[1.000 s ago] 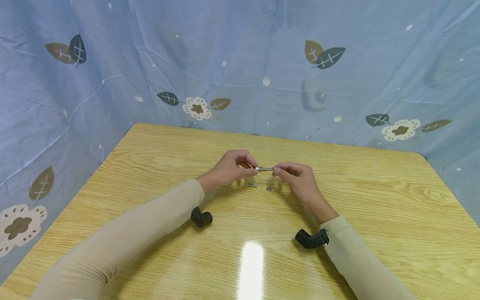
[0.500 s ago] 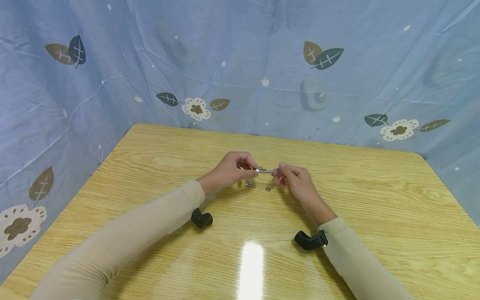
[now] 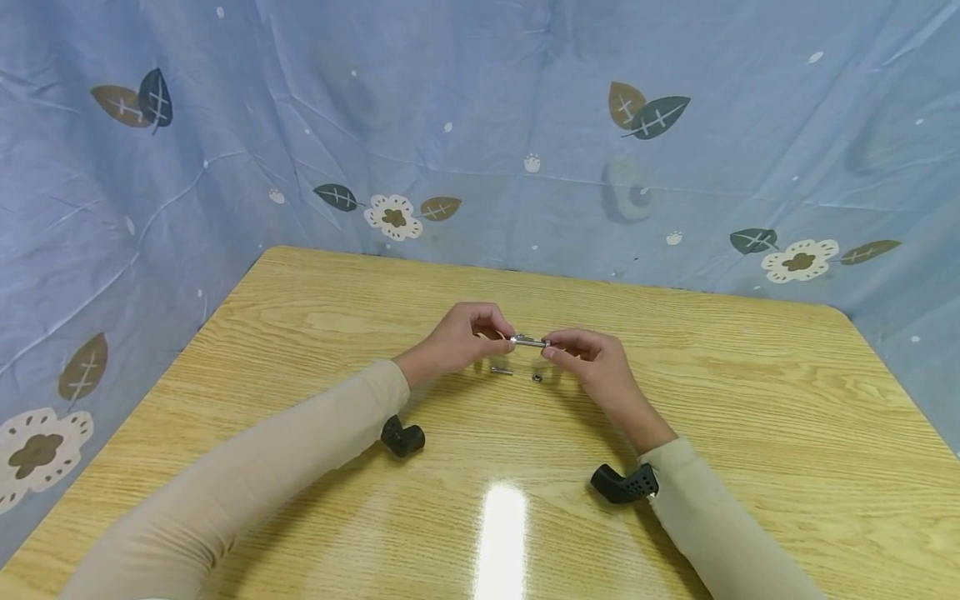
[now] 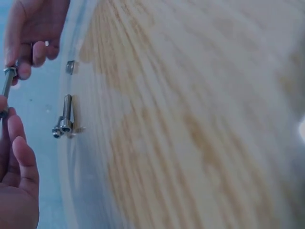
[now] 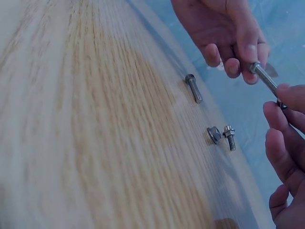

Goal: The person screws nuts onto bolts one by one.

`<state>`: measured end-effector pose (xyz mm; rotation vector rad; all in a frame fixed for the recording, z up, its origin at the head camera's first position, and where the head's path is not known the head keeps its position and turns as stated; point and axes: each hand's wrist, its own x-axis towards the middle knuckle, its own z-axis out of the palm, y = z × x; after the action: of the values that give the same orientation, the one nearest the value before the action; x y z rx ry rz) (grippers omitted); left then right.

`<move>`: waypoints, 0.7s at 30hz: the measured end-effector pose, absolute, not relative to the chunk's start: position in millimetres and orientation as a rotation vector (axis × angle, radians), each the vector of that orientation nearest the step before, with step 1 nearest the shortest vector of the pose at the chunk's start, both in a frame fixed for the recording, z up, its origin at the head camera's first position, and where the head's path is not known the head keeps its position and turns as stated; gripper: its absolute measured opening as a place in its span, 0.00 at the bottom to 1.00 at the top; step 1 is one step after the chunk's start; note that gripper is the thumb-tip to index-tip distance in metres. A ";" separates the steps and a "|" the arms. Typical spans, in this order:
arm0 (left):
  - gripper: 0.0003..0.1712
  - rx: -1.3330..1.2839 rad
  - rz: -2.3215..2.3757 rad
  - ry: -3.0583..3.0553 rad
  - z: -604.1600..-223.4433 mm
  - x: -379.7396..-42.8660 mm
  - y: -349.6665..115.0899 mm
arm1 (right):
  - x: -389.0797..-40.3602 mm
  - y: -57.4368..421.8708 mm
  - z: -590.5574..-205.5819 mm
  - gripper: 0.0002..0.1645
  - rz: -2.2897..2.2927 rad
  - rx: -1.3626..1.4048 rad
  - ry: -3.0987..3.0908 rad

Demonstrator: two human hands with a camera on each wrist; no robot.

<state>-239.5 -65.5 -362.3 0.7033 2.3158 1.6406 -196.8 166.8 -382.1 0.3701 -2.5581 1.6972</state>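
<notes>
A metal bolt (image 3: 531,342) is held level above the table between both hands. My left hand (image 3: 480,329) pinches its head end between thumb and fingers. At the other end my right hand (image 3: 592,354) pinches a nut (image 4: 10,71) on the shank, thumb against fingertips. The threads of the held bolt (image 5: 267,78) show in the right wrist view. Below the hands lie a loose bolt (image 3: 502,370) and a loose nut (image 3: 537,377). Another bolt (image 5: 230,138), with a nut on it, lies beside the loose nut in the right wrist view.
The wood-grain table (image 3: 480,450) runs back to a blue patterned curtain (image 3: 480,125). Black wrist mounts (image 3: 401,436) stick out from both sleeves near the tabletop. A bright light reflection (image 3: 501,542) lies on the front part of the table.
The right thumb and fingers have rolled over the nut end and come back, the thumb lifting half a second ago and now lower. My left hand keeps its hold, nearly still.
</notes>
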 end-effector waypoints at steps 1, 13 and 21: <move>0.05 0.706 1.644 2.314 -362.7 -239.3 -65.3 | -196.9 166.7 -382.7 0.16 1.693 0.366 -2.555; 0.15 0.624 1.679 2.234 -367.5 -238.6 -60.9 | -194.3 165.8 -387.0 0.20 1.849 0.265 -2.365; 0.10 0.545 1.755 2.250 -368.4 -231.9 -57.0 | -195.4 164.9 -389.0 0.19 1.878 0.308 -2.347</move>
<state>-231.9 -57.0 -368.4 0.5446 2.2501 1.7548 -195.4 164.9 -389.0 0.3081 -2.3472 1.8784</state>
